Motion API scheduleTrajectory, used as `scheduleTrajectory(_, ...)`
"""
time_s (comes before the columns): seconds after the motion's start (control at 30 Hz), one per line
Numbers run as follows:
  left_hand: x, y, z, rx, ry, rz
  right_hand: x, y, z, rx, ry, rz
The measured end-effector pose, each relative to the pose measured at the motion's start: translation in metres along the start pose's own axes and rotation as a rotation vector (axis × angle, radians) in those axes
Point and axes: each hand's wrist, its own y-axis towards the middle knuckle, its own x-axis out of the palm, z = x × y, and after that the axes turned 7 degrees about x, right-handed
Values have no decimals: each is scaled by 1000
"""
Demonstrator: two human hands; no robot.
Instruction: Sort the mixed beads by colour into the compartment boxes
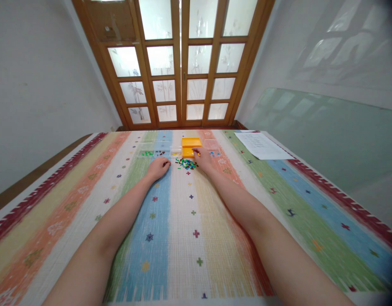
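across the striped tabletop (183, 212), the person's right hand (205, 159) reaches over the near right part of an open yellow box (185, 154), its fingers bent close together; i can't make out whether they pinch a piece. the left hand (157, 169) rests just left of a loose pile of small coloured pieces (187, 164), fingers curled in, their contents hidden from me. beyond it, clear compartments hold green pieces (148, 154) and dark ones (160, 152); blue pieces (214, 154) lie right of the yellow box. printed paper (262, 145) lies farther right.
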Motion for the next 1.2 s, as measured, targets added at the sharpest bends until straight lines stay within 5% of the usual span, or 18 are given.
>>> scheduleTrajectory(0.27, 1, 0, -1, 13, 11, 2, -3, -5, -12, -29, -94, -131)
scheduleTrajectory(0.83, 4, 1, -2, 17, 12, 14, -3, -20, -40, -464, -297, -485)
scheduleTrajectory(1.2, 2, 1, 0, 19, 19, 6, 1, -27, -52, -488, -358, -471)
